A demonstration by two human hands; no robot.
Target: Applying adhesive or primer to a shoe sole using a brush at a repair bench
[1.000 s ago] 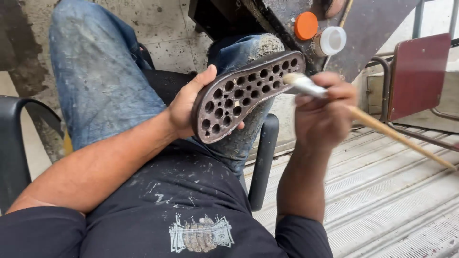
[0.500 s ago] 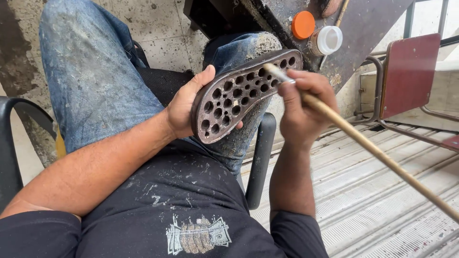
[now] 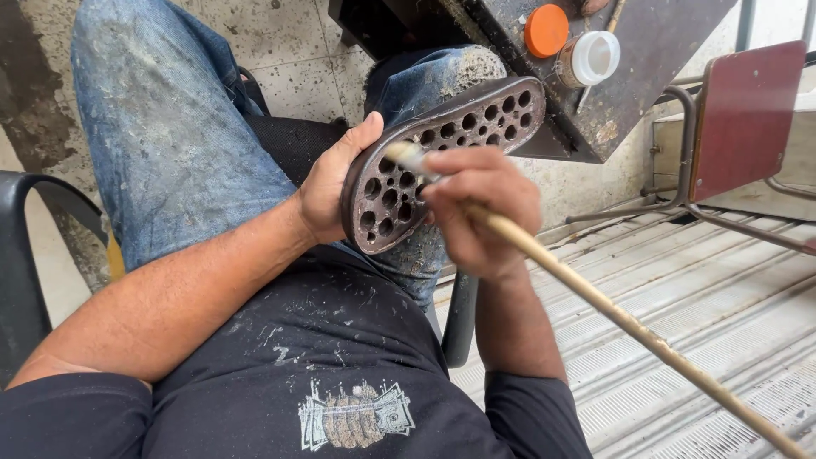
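Note:
A dark brown shoe sole [image 3: 459, 140] with several round holes rests tilted against my right knee. My left hand [image 3: 333, 183] grips its heel end, thumb over the edge. My right hand [image 3: 483, 217] is closed around a long-handled brush [image 3: 612, 314], whose wooden handle runs off to the lower right. The pale brush tip touches the sole's holed face near the heel end, just left of my right fingers.
A dark metal work surface [image 3: 629, 93] stands ahead with an orange-lidded jar [image 3: 546, 30] and a white-lidded jar [image 3: 592, 58]. A red-seated chair [image 3: 744, 119] is at right over a ribbed metal floor [image 3: 680, 280]. A black chair armrest [image 3: 21, 255] is at left.
My right hand has drawn the brush along the sole from the toe end down toward the heel end. The left hand kept the sole in place.

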